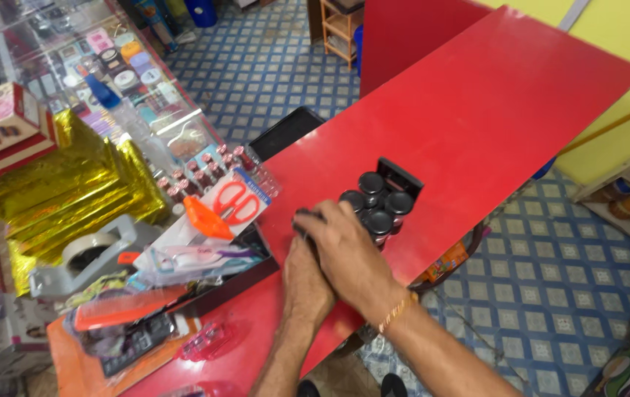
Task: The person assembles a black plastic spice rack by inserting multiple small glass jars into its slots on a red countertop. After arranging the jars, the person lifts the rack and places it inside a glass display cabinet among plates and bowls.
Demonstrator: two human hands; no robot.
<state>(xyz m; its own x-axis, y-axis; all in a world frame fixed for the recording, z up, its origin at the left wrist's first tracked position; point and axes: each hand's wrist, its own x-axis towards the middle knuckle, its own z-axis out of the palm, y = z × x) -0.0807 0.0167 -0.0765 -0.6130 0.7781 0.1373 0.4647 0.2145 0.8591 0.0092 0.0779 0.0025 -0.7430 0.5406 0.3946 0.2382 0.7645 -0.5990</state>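
Both hands grip the near end of a black tray [400,176] of dark round-capped bottles [378,200] lying on the red worktop [476,110]. My right hand [344,254] lies over my left hand [306,276], fingers curled down on the tray; how tightly the left closes I cannot tell. Orange-handled scissors [234,202] lie just left, a tape dispenser [83,257] farther off.

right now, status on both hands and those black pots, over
Right hand laid over left hand, both at the box of black pots on the red board. Grip hidden. Scissors pack lies left.
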